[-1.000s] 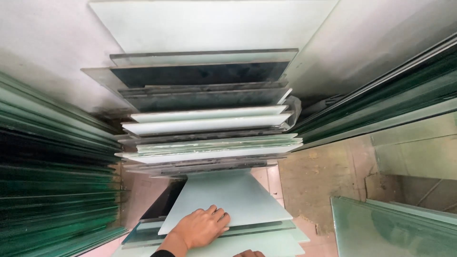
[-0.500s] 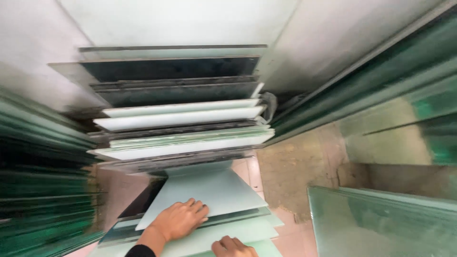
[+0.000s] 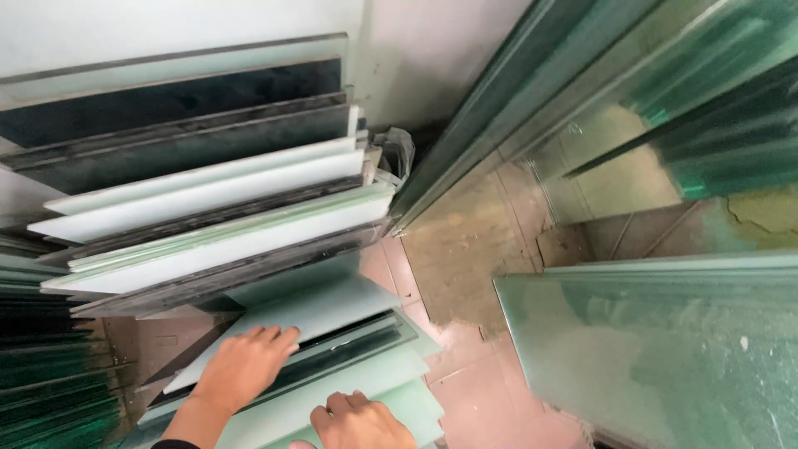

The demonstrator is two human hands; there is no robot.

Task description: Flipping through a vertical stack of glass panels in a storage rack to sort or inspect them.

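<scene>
The left hand (image 3: 243,366) was laid flat, palm down and fingers spread, on the face of a pale frosted glass sheet (image 3: 320,303) that leaned in a row of sheets stood on edge. Nothing was gripped by it; the fingertips were pressed near the sheet's upper edge. The right hand (image 3: 359,420) was seen just nearer the camera than that frosted sheet, with its fingers curled over the top edge of a pale green glass sheet (image 3: 366,382), the next but one in the row. Whether the thumb closed behind that edge could not be told, as the lower part of the hand was cut off by the frame. Between the two sheets a darker sheet (image 3: 349,345) was stood, its thin edge showing as a black line.

Beyond the frosted sheet, further from the camera, a stack of larger panes (image 3: 216,224) was leaned against a white wall (image 3: 432,50); white, pale green and black edges were mixed in it. To the left of the frosted sheet, deep green glass edges (image 3: 50,374) were packed close. To its right, a worn pinkish tiled floor (image 3: 490,391) was exposed, and past that a large clear greenish pane (image 3: 665,349) was stood on edge. More long green-edged panes (image 3: 532,108) were leaned well apart from the frosted sheet, up and to its right.
</scene>
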